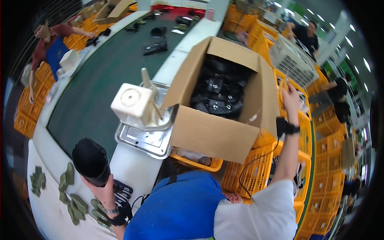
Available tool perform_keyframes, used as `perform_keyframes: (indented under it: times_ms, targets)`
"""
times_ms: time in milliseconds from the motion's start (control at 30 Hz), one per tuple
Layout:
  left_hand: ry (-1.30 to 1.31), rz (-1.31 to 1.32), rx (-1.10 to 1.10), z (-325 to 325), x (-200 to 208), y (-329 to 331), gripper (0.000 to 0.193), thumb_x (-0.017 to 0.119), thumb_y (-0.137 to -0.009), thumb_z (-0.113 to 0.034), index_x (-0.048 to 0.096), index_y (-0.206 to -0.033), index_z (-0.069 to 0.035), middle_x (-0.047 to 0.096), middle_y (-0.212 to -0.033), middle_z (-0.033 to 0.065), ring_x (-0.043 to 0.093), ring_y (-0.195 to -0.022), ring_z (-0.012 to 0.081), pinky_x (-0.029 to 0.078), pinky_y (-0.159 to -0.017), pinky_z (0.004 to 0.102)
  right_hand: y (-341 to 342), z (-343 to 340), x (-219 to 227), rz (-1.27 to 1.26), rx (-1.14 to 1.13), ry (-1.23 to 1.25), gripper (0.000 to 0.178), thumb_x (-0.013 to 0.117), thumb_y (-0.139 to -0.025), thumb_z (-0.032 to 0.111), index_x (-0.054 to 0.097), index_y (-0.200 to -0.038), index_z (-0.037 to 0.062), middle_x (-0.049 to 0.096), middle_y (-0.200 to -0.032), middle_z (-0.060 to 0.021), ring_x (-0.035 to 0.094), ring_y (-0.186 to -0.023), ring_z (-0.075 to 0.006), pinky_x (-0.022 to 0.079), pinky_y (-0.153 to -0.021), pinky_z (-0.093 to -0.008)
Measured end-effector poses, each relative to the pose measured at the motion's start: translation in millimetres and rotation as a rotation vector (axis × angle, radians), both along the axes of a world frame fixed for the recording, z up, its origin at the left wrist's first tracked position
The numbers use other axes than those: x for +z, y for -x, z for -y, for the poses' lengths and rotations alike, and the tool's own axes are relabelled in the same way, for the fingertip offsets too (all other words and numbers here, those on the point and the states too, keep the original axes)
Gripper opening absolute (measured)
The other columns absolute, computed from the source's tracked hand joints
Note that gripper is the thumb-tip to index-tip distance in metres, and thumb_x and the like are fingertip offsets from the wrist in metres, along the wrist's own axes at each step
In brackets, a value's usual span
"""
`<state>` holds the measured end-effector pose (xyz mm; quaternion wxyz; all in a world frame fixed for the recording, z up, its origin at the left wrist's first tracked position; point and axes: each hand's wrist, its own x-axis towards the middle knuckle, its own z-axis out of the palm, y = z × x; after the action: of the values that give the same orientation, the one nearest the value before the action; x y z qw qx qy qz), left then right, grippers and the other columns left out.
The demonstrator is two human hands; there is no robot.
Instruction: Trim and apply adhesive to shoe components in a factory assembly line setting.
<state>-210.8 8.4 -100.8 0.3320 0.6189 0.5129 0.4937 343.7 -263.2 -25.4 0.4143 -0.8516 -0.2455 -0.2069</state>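
Observation:
My left hand (103, 192) is closed around the lower end of a black curved plastic shell (91, 157), lifted above the white worktop at the left. My right hand (291, 98) reaches out to the far right, over the orange crates. Its fingers are bent together by a thin, light-coloured pointed thing (287, 75), whose kind I cannot make out. An open cardboard box (214, 130) stands between my arms, lined with black plastic and holding several black parts (218, 90) with metal fittings.
A white machine (134, 105) with an upright lever stands on a metal tray (154, 140) left of the box. Green pieces (74, 208) lie on the worktop (48, 216). A green conveyor belt (92, 86) carries black parts. Orange crates (256, 170) stack at right. Co-workers (50, 42) stand nearby.

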Motion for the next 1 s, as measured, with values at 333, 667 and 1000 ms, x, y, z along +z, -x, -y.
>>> perform_keyframes:
  times_ms: [333, 667, 1000]
  targets:
    - [-0.091, -0.144, 0.1, -9, 4, 25, 0.094, 0.075, -0.056, -0.009, 0.021, -0.132, -0.004, 0.045, -0.119, 0.016, 0.047, -0.106, 0.0241, 0.036, -0.091, 0.0323, 198, -69, -62, -0.808, 1.423, 0.8, 0.047, 0.059, -0.073, 0.009, 0.049, -0.118, 0.0028, 0.042, -0.055, 0.0024, 0.036, -0.047, -0.005, 0.031, -0.044, -0.0217]
    - [0.021, -0.241, 0.102, 7, -7, 47, 0.096, 0.077, -0.054, -0.014, 0.02, -0.131, -0.004, 0.049, -0.113, 0.0169, 0.051, -0.102, 0.0254, 0.041, -0.087, 0.0335, 170, -52, -395, -0.844, 0.67, 1.316, 0.045, 0.052, -0.079, 0.044, 0.061, -0.092, 0.0022, 0.062, -0.081, -0.0221, 0.062, -0.075, -0.0318, 0.047, -0.066, -0.0402]
    - [0.508, 1.116, -0.287, -8, -16, 59, 0.065, 0.05, -0.082, -0.05, 0.038, -0.122, 0.0, 0.049, -0.115, 0.0146, 0.049, -0.105, 0.0243, 0.04, -0.091, 0.0369, 174, -51, -479, -0.708, 0.871, 0.807, 0.036, 0.056, -0.076, 0.022, 0.056, -0.106, 0.0021, 0.06, -0.093, -0.0155, 0.059, -0.081, -0.0274, 0.048, -0.072, -0.0352]
